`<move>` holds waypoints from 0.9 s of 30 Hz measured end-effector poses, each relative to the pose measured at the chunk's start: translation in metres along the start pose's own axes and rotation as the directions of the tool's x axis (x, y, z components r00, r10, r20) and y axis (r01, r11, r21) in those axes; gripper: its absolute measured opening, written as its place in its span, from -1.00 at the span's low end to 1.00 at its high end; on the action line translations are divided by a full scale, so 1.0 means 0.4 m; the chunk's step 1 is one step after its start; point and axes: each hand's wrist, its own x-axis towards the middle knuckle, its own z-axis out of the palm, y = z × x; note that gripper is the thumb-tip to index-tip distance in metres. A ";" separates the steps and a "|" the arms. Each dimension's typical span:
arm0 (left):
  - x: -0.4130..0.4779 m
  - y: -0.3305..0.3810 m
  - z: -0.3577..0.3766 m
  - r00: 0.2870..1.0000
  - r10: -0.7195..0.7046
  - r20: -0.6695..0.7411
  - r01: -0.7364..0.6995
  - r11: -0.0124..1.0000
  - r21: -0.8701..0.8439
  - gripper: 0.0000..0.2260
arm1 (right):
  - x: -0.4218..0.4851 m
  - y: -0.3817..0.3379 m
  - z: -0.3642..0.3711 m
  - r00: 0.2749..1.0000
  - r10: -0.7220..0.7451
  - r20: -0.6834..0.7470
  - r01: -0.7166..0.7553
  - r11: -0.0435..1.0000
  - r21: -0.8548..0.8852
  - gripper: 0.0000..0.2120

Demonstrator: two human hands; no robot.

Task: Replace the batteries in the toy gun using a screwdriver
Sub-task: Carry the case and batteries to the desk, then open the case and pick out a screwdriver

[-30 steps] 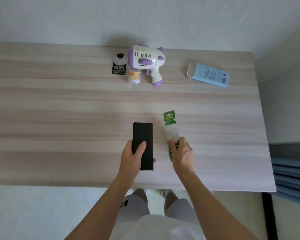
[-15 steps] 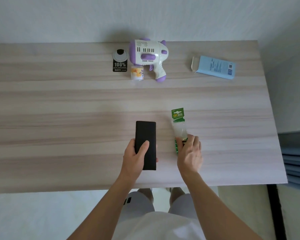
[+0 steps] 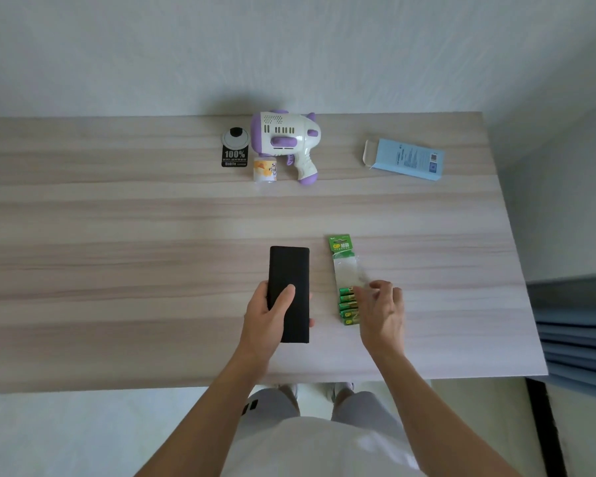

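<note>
The toy gun lies on its side at the far edge of the desk, purple handle pointing toward the person. A small bottle sits under its muzzle end, touching it, and a black tag lies just to its left. A blue box lies well off to the right.

Nearer the person, the left grip grasps a black case flat on the desk, thumb on top and fingers wrapped round the far side. Just beside it lies a battery pack, with green cells at its near end. The right grip is released, fingers loosely bent, thumb tip touching the pack's right edge by the cells.
</note>
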 end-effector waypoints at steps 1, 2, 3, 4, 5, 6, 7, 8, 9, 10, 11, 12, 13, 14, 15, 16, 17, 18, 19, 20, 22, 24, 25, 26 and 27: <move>-0.009 0.011 0.009 1.000 0.010 0.006 -0.010 1.000 -0.011 -0.81 | -0.003 -0.003 -0.026 1.000 -0.024 0.015 0.024 0.999 0.042 -0.68; -0.019 0.021 0.018 1.000 0.018 0.010 -0.018 1.000 -0.022 -0.82 | -0.007 -0.010 -0.053 0.998 -0.057 0.022 0.055 0.996 0.069 -0.73; -0.028 0.031 0.026 1.000 0.026 0.013 -0.025 0.999 -0.024 -0.82 | -0.012 -0.022 -0.082 0.995 -0.094 0.026 0.091 0.992 0.090 -0.79; -0.036 0.041 0.037 0.999 0.033 0.016 -0.033 0.999 -0.023 -0.82 | -0.016 -0.037 -0.112 0.992 -0.124 0.034 0.119 0.986 0.119 -0.84; -0.044 0.051 0.049 0.999 0.046 0.020 -0.046 0.999 -0.016 -0.81 | -0.021 -0.058 -0.141 0.989 -0.138 0.050 0.128 0.978 0.164 -0.86; -0.051 0.062 0.062 0.998 0.060 0.031 -0.060 0.998 -0.005 -0.80 | -0.024 -0.081 -0.168 0.987 -0.138 0.077 0.118 0.968 0.222 -0.84; -0.058 0.072 0.076 0.996 0.075 0.043 -0.076 0.997 0.010 -0.80 | -0.029 -0.110 -0.196 0.984 -0.137 0.112 0.101 0.954 0.281 -0.81; -0.066 0.081 0.091 0.994 0.092 0.053 -0.093 0.995 0.018 -0.80 | -0.031 -0.140 -0.219 0.979 -0.139 0.148 0.083 0.940 0.331 -0.78; -0.075 0.092 0.108 0.992 0.110 0.061 -0.111 0.994 0.018 -0.81 | -0.034 -0.169 -0.240 0.973 -0.145 0.181 0.068 0.925 0.374 -0.75; -0.084 0.102 0.124 0.989 0.127 0.068 -0.129 0.992 0.018 -0.82 | -0.035 -0.196 -0.255 0.965 -0.153 0.213 0.055 0.912 0.407 -0.72; -0.091 0.110 0.139 0.987 0.145 0.070 -0.147 0.989 0.026 -0.84 | -0.036 -0.222 -0.268 0.957 -0.161 0.243 0.042 0.902 0.431 -0.70; -0.099 0.118 0.153 0.985 0.158 0.075 -0.161 0.986 0.039 -0.85 | -0.036 -0.244 -0.276 0.949 -0.166 0.266 0.032 0.895 0.444 -0.67; -0.106 0.125 0.165 0.982 0.163 0.091 -0.168 0.985 0.045 -0.85 | -0.036 -0.262 -0.283 0.945 -0.166 0.281 0.021 0.890 0.455 -0.66; -0.113 0.132 0.175 0.980 0.159 0.116 -0.164 0.986 0.031 -0.85 | -0.035 -0.275 -0.288 0.946 -0.156 0.285 0.006 0.885 0.466 -0.65; -0.120 0.139 0.183 0.979 0.146 0.142 -0.150 0.989 0.013 -0.85 | -0.034 -0.285 -0.295 0.950 -0.140 0.278 -0.011 0.877 0.480 -0.65; -0.128 0.146 0.188 0.979 0.128 0.158 -0.132 0.991 0.013 -0.84 | -0.032 -0.290 -0.301 0.956 -0.125 0.265 -0.023 0.870 0.492 -0.65; -0.133 0.151 0.189 0.981 0.109 0.161 -0.117 0.992 0.042 -0.83 | -0.029 -0.292 -0.307 0.960 -0.116 0.254 -0.028 0.865 0.501 -0.64; -0.138 0.154 0.189 0.982 0.093 0.163 -0.108 0.991 0.083 -0.80 | -0.027 -0.293 -0.312 0.962 -0.115 0.249 -0.027 0.862 0.506 -0.63; -0.140 0.155 0.188 0.983 0.083 0.165 -0.104 0.987 0.122 -0.78 | -0.027 -0.293 -0.318 0.961 -0.120 0.249 -0.024 0.862 0.506 -0.63; -0.143 0.156 0.188 0.983 0.081 0.162 -0.106 0.983 0.149 -0.76 | -0.026 -0.294 -0.323 0.960 -0.124 0.252 -0.022 0.862 0.506 -0.64; -0.147 0.156 0.189 0.986 0.084 0.144 -0.108 0.980 0.168 -0.75 | -0.027 -0.299 -0.329 0.960 -0.117 0.255 -0.031 0.860 0.510 -0.62; -0.152 0.154 0.191 0.986 0.080 0.147 -0.104 0.980 0.167 -0.75 | -0.028 -0.301 -0.332 0.963 -0.112 0.246 -0.028 0.864 0.502 -0.61; -0.154 0.154 0.191 0.986 0.080 0.148 -0.104 0.981 0.163 -0.75 | -0.028 -0.302 -0.333 0.962 -0.119 0.245 -0.017 0.870 0.492 -0.62; -0.156 0.154 0.189 0.986 0.081 0.147 -0.105 0.981 0.161 -0.77 | -0.028 -0.302 -0.336 0.959 -0.131 0.253 -0.009 0.874 0.486 -0.64; -0.158 0.153 0.187 0.986 0.086 0.144 -0.108 0.982 0.157 -0.80 | -0.029 -0.302 -0.339 0.953 -0.144 0.267 -0.006 0.871 0.490 -0.66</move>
